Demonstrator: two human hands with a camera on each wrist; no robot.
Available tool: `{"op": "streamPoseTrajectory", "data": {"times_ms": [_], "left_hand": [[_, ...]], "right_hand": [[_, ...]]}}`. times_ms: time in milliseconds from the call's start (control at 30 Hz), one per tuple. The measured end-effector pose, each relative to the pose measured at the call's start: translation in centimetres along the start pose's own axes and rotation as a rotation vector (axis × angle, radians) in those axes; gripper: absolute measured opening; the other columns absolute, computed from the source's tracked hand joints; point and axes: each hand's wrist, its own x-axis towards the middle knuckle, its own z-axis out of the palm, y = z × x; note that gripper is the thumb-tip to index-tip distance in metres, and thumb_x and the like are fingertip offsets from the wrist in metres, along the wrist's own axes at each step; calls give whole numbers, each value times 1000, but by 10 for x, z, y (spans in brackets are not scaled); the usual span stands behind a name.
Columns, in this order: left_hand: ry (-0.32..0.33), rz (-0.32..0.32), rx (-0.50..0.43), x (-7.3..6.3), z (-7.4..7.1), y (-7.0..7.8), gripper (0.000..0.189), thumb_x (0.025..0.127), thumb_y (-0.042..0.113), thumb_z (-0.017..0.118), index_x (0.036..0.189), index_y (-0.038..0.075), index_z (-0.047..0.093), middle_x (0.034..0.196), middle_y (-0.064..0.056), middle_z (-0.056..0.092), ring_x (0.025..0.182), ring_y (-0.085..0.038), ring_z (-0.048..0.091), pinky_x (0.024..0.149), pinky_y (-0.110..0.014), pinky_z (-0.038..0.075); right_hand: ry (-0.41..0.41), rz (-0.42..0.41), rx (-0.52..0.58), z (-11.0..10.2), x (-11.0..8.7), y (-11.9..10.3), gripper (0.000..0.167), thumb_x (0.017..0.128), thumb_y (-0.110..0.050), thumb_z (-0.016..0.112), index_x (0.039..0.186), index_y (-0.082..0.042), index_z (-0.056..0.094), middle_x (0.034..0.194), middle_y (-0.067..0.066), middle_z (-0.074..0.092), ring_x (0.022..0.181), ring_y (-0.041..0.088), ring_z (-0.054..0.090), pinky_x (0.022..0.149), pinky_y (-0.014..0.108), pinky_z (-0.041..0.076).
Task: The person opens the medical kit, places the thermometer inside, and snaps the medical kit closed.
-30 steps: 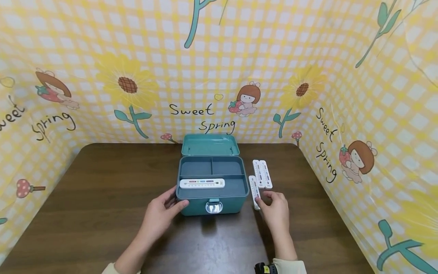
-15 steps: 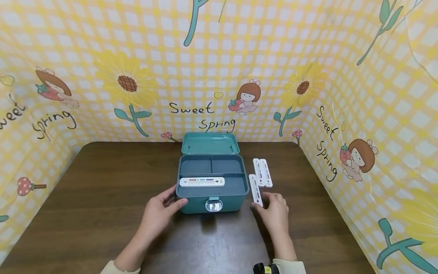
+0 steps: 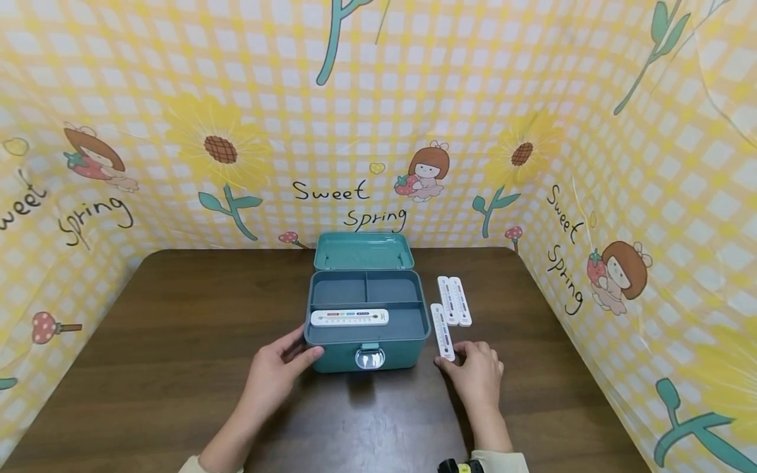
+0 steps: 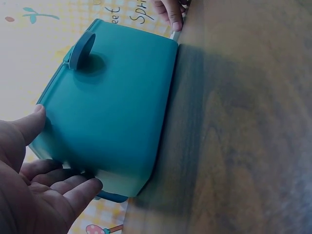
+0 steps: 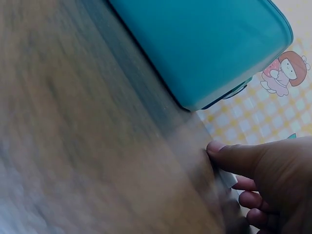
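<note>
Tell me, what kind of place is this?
Probably a small indoor tabletop set-up, though I can't tell which room. You can see a brown table, yellow checked sheeting behind and beside it, and an open teal box on top.

We note a table [image 3: 148,341] with dark brown wood grain, rounded far corners and a soft glare on its near part. Near its middle we record a teal box [image 3: 337,357] standing upright on its base. To the box's right, head view, we count three white strips with printed scales: far left strip [image 3: 447,301] and far right strip [image 3: 459,301] side by side, near strip [image 3: 442,332] just beside the former's lower end, angled much alike
</note>
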Motion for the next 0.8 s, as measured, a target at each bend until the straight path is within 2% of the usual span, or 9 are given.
{"op": "streamPoseTrajectory", "data": {"times_ms": [267,533,800], "left_hand": [[10,11,-23,-1,0,-1,86,80,63,79,148,15,57,145,-9,60,128,-24,63,99,-38,55],[15,-4,-11,-2,0,-3,88,79,66,78,148,16,57,146,-9,60,128,-25,63,100,-41,55],[20,-13,-7,-2,0,-2,88,79,67,77,148,16,57,146,-9,59,129,-27,63,101,-44,54]], "right_hand": [[47,-5,2,2,-2,-1,41,79,-35,88,105,-5,77,103,14,67,100,36,58,88,53,40],[164,61,149,2,1,2,33,78,-20,82,106,-3,77,109,19,66,105,39,56,96,56,39],[229,83,267,1,2,2,31,79,-15,81,107,-3,76,107,18,66,104,38,57,93,52,40]]}}
